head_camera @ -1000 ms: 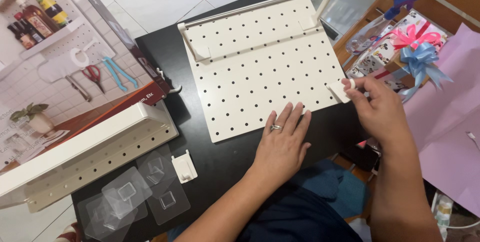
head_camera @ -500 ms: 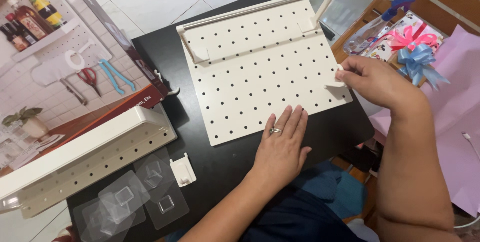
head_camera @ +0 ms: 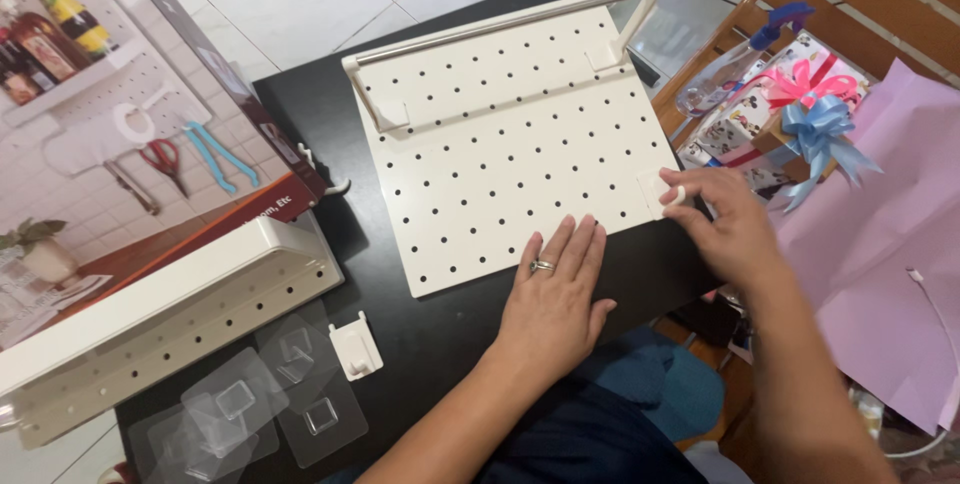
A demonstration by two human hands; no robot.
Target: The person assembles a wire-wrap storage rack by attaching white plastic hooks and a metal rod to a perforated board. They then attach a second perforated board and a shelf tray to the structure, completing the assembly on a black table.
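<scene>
A white pegboard (head_camera: 500, 134) with a metal rail (head_camera: 500, 24) along its far edge lies flat on a black table (head_camera: 420, 344). My left hand (head_camera: 555, 294) rests flat, fingers spread, on the board's near edge, a ring on one finger. My right hand (head_camera: 725, 224) pinches a small white clip (head_camera: 655, 189) against the board's right edge. Two more white brackets sit under the rail's ends.
A white perforated shelf (head_camera: 170, 314) and a printed product box (head_camera: 110, 144) lie at the left. Clear adhesive pads (head_camera: 250, 409) and a small white hook (head_camera: 355, 346) sit near the front. Wrapped gifts with bows (head_camera: 790, 104), a spray bottle (head_camera: 735, 59) and pink paper (head_camera: 880, 254) are at the right.
My right hand has moved from beside the gifts onto the board's right edge with the small clip. My left hand has stayed flat on the board.
</scene>
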